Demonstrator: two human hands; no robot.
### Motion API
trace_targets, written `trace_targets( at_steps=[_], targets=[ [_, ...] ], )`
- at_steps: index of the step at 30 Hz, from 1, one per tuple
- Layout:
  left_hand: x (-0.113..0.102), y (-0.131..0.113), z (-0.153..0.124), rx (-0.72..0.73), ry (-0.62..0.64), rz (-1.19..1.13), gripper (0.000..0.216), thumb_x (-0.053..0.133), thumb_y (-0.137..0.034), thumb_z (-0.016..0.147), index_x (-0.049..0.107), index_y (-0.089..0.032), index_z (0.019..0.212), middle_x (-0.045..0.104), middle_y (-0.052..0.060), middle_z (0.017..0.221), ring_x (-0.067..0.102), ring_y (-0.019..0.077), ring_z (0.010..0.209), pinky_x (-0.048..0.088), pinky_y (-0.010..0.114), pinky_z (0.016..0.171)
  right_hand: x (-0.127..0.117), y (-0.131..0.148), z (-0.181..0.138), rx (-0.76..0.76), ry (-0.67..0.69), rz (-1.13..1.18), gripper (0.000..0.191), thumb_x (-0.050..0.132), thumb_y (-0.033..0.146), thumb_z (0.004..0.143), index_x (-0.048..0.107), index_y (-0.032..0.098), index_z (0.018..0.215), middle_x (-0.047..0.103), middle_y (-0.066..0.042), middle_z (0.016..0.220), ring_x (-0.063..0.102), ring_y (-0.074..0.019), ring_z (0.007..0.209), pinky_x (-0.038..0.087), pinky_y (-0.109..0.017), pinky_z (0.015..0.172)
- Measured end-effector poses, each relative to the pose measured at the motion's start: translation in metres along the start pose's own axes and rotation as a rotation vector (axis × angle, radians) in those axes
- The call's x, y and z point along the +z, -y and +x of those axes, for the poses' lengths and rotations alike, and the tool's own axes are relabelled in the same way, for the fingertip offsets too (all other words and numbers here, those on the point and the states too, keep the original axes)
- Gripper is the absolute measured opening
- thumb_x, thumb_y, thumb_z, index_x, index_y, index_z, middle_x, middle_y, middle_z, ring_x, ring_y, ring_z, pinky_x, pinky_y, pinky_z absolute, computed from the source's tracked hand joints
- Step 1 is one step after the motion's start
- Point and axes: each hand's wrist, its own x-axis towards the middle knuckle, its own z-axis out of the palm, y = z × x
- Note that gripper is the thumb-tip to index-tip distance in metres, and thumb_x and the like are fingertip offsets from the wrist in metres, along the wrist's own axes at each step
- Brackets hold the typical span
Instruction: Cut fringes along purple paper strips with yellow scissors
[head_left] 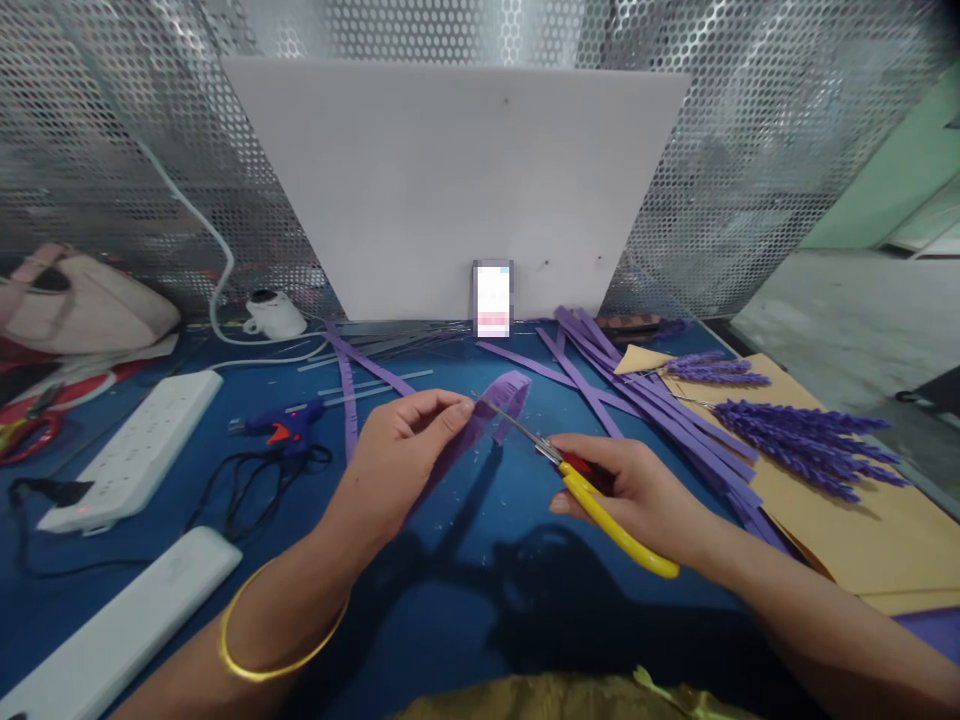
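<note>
My left hand [409,445] pinches a purple paper strip [510,395] between thumb and fingers. The strip curls up past the fingertips, and its other end hangs below the hand. My right hand [626,480] is closed on a pair of pliers [611,520] with one yellow handle; a bit of red shows under the fingers. Their long thin metal jaws point up and left and meet the strip near my left fingertips. Whether the jaws grip the strip or only touch it, I cannot tell.
Purple strips [667,430] lie to the right, near lavender stems [802,440] on brown paper [885,550]. At left are a blue glue gun [289,425], power strips [142,450] and red-handled scissors [30,435]. A phone [493,300] leans on a white board [465,190].
</note>
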Motion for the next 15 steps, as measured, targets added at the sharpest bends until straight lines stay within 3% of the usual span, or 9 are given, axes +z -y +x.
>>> trace_targets(
  at_steps=[5, 11, 15],
  targets=[
    [0.0003, 0.0049, 0.0019, -0.082, 0.078, -0.102, 0.016, 0.086, -0.028, 0.067, 0.078, -0.019, 0.077, 0.073, 0.000, 0.066, 0.064, 0.0121, 0.062, 0.050, 0.021, 0.063, -0.0018, 0.0043, 0.0010, 0.009, -0.022, -0.060, 0.032, 0.073, 0.045, 0.083, 0.069, 0.017, 0.098, 0.052, 0.001, 0.074, 0.040, -0.0134, 0.063, 0.038, -0.024, 0.057],
    [0.0009, 0.0045, 0.0027, -0.133, 0.107, -0.169, 0.013, 0.086, -0.025, 0.066, 0.077, -0.018, 0.073, 0.071, 0.000, 0.061, 0.060, 0.0098, 0.055, 0.047, 0.020, 0.057, -0.0048, 0.0055, 0.0033, 0.064, 0.130, 0.211, 0.041, 0.070, 0.056, 0.083, 0.066, 0.016, 0.084, 0.041, 0.003, 0.070, 0.034, -0.0110, 0.061, 0.034, -0.022, 0.053],
    [0.0013, 0.0051, 0.0031, -0.117, 0.088, -0.158, 0.016, 0.087, -0.027, 0.065, 0.078, -0.017, 0.075, 0.072, 0.001, 0.064, 0.061, 0.0106, 0.056, 0.049, 0.022, 0.059, -0.0024, 0.0031, 0.0020, 0.022, 0.029, 0.064, 0.036, 0.071, 0.053, 0.083, 0.068, 0.018, 0.088, 0.050, 0.001, 0.073, 0.039, -0.0129, 0.063, 0.039, -0.024, 0.057]
  ],
)
